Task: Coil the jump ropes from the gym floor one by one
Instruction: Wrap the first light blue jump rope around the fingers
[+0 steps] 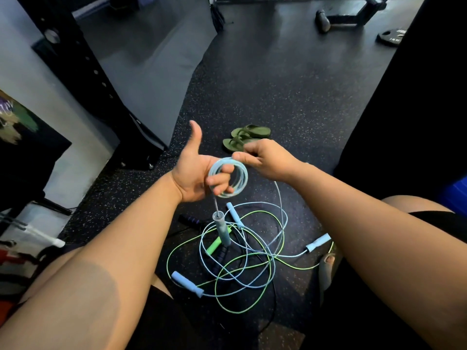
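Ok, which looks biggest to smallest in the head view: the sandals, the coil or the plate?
1. The sandals and the coil look about alike; the coil is nearer, so I won't rank them.
2. The plate looks smallest, though it is far off and partly hidden.

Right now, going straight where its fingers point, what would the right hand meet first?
The right hand pinches the light blue coil; straight on, it likely meets the left hand's fingers.

Glossy pale-blue plastic rope coil (pixel 228 177); matt speckled rubber floor (pixel 278 97).
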